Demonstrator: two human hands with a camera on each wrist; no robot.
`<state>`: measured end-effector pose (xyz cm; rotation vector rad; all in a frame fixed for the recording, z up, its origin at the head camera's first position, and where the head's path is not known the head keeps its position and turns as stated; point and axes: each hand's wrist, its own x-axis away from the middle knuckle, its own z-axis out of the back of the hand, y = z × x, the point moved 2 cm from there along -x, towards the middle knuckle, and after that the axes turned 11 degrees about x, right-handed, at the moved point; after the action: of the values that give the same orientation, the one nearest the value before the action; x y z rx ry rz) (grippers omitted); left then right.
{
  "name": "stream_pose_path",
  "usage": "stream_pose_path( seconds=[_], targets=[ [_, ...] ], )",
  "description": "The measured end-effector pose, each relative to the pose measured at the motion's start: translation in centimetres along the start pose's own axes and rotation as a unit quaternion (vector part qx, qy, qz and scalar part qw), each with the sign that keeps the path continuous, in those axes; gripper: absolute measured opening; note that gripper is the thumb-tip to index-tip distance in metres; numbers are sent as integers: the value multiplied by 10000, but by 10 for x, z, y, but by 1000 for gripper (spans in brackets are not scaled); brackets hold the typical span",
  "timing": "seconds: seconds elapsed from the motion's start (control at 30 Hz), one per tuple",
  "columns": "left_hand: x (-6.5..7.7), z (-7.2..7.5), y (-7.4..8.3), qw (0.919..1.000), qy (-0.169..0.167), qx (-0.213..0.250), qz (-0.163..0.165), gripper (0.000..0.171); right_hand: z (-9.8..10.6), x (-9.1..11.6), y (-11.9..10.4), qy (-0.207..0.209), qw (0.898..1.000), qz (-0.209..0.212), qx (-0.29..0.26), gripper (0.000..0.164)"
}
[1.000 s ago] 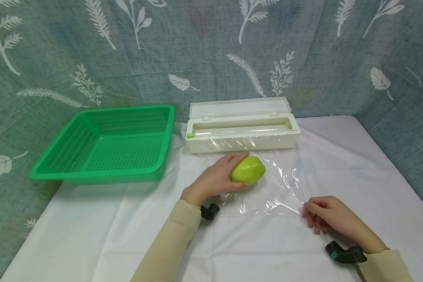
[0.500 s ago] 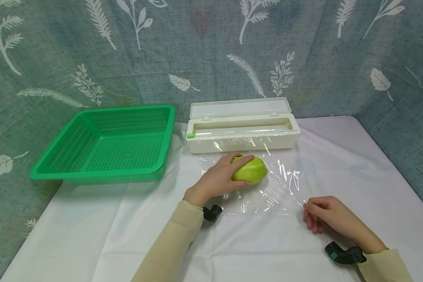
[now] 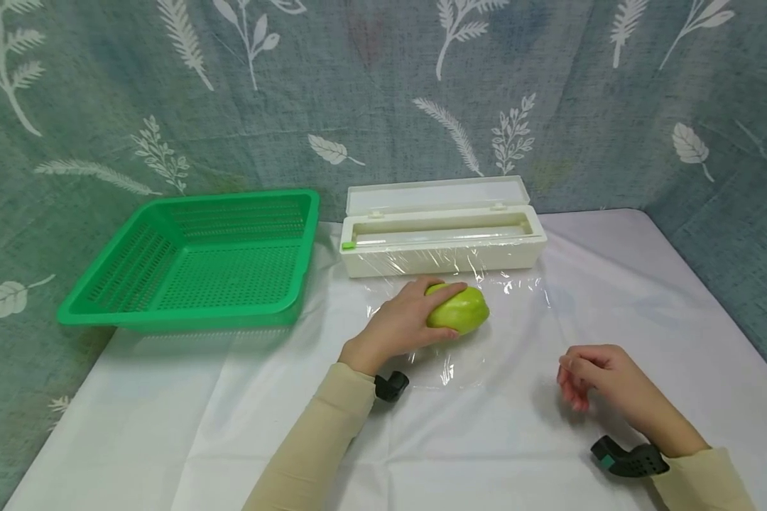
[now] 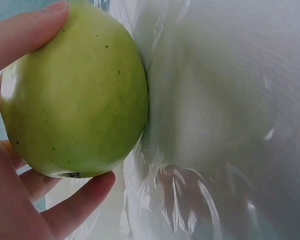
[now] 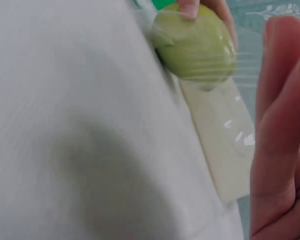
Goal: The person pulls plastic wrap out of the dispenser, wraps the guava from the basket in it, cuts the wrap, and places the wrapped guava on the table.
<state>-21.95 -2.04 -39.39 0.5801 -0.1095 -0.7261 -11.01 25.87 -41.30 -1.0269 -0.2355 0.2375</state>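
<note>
A smooth yellow-green fruit [image 3: 461, 312] with dark specks [image 4: 80, 90] rests on a sheet of clear plastic wrap [image 3: 447, 369] over the white cloth. My left hand [image 3: 399, 321] grips its left side, with the thumb and fingers spread round it. The wrap runs from a long cream dispenser box [image 3: 444, 259] whose lid is up. My right hand [image 3: 604, 372], fingers curled, is raised a little at the right and pinches the wrap's edge. In the right wrist view, wrap creases stretch from the fruit [image 5: 195, 47] towards the fingers [image 5: 280, 110]; the pinch itself is barely visible.
A green perforated basket [image 3: 281, 312] stands at the back left, beside the box. A patterned grey-blue curtain [image 3: 383, 92] hangs behind the table. White cloth [image 3: 486, 454] covers the tabletop in front of both hands.
My left hand and the fruit have shifted slightly right. My right hand has lifted a little and moved slightly right, and the wrap's right-hand part has come up off the cloth.
</note>
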Motion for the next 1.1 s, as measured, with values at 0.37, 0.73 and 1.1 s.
stream_pose_path(
  seconds=[0.37,0.73,1.1],
  targets=[
    [2,-3,2,9999,-21,48,101,70,5,-8,-22,206,9996,164,-69,28],
    [3,-7,1,9999,26,105,4,68,4,-33,-53,257,9909,722,-1106,32],
    [2,-7,2,9997,-4,237,-3,68,-9,-74,-79,352,9674,720,-2401,30]
  ],
)
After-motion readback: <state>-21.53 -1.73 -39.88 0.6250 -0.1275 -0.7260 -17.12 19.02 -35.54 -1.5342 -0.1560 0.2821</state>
